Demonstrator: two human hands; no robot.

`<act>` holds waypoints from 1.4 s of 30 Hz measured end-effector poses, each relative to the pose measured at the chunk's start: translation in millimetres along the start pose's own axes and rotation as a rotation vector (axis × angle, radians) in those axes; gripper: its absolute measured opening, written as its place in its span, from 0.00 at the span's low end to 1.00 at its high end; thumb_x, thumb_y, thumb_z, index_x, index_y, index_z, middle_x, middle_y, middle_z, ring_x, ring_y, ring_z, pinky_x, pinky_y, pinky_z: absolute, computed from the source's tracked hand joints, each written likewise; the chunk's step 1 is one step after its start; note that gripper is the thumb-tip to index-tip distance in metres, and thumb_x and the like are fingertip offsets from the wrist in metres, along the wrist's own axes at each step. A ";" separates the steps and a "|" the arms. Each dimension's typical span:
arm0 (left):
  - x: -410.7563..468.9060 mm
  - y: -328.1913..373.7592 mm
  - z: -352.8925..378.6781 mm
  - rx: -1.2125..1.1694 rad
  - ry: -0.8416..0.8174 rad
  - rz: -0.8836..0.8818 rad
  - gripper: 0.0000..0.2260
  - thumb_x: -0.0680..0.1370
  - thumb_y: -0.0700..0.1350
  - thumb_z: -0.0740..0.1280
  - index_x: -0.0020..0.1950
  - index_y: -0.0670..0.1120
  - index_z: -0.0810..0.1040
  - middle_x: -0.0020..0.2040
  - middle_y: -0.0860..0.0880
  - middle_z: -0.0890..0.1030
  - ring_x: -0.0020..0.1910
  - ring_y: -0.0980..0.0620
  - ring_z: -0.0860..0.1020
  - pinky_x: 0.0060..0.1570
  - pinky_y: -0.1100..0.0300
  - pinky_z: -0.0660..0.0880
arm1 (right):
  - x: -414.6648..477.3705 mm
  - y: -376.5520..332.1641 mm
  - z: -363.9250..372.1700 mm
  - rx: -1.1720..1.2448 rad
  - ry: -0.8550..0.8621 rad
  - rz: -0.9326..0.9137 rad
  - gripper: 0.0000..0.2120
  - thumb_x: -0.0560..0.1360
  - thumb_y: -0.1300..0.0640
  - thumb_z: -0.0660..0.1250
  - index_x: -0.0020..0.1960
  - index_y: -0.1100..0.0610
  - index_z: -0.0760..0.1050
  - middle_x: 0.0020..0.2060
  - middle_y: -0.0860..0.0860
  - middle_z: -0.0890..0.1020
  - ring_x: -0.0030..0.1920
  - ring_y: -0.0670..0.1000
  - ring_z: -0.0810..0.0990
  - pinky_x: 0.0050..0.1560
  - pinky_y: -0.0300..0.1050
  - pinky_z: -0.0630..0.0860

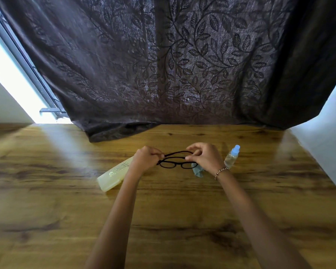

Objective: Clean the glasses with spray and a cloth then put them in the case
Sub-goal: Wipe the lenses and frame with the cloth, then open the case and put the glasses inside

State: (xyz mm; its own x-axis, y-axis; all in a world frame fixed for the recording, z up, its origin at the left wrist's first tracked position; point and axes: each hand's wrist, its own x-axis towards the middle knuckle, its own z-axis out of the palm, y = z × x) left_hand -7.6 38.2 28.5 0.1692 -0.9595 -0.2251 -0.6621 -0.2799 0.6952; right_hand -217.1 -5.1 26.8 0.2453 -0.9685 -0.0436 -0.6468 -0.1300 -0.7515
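Glasses point(176, 162), thin black oval frames, pinched at each end by left hand point(145, 159) and right hand point(206, 157)

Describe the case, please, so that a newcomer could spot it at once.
On the wooden table, look just left of the left hand holding the glasses. The case lies there flat and closed: long, pale yellow, unlike the upright clear bottle on the right.
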 end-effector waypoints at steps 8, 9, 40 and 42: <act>1.8 -8.3 3.2 0.054 -0.090 -0.057 0.10 0.78 0.47 0.66 0.56 0.48 0.82 0.58 0.50 0.81 0.60 0.51 0.75 0.59 0.60 0.66 | 0.2 -1.1 6.9 -0.296 -0.074 -0.153 0.06 0.71 0.54 0.74 0.46 0.55 0.84 0.42 0.46 0.76 0.42 0.45 0.75 0.43 0.38 0.72; 1.9 -9.8 2.9 0.058 -0.104 -0.073 0.10 0.78 0.47 0.66 0.57 0.48 0.81 0.60 0.49 0.80 0.62 0.49 0.74 0.64 0.57 0.66 | -0.4 -1.2 8.4 -0.303 -0.091 -0.157 0.05 0.71 0.55 0.74 0.45 0.55 0.84 0.42 0.46 0.76 0.42 0.44 0.75 0.43 0.38 0.72; -29.4 -49.9 32.7 -0.013 0.199 -0.155 0.08 0.76 0.48 0.69 0.48 0.45 0.83 0.33 0.49 0.80 0.32 0.49 0.78 0.38 0.57 0.77 | 12.8 4.7 48.5 -0.321 -0.447 -0.060 0.06 0.69 0.58 0.75 0.46 0.56 0.85 0.43 0.51 0.86 0.46 0.46 0.82 0.50 0.42 0.79; -34.2 -55.8 30.6 -0.123 0.281 -0.109 0.07 0.75 0.47 0.70 0.46 0.45 0.83 0.34 0.50 0.81 0.33 0.49 0.80 0.39 0.53 0.79 | 14.6 5.3 48.3 -0.338 -0.467 -0.055 0.05 0.70 0.59 0.74 0.46 0.56 0.85 0.45 0.50 0.85 0.46 0.45 0.81 0.50 0.41 0.78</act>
State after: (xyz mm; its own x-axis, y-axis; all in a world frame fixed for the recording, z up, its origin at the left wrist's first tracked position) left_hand 1.2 87.5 -23.4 0.4407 -0.8900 -0.1171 -0.5389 -0.3666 0.7584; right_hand -182.0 -9.7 -9.6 0.5278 -0.7722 -0.3539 -0.8002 -0.3123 -0.5120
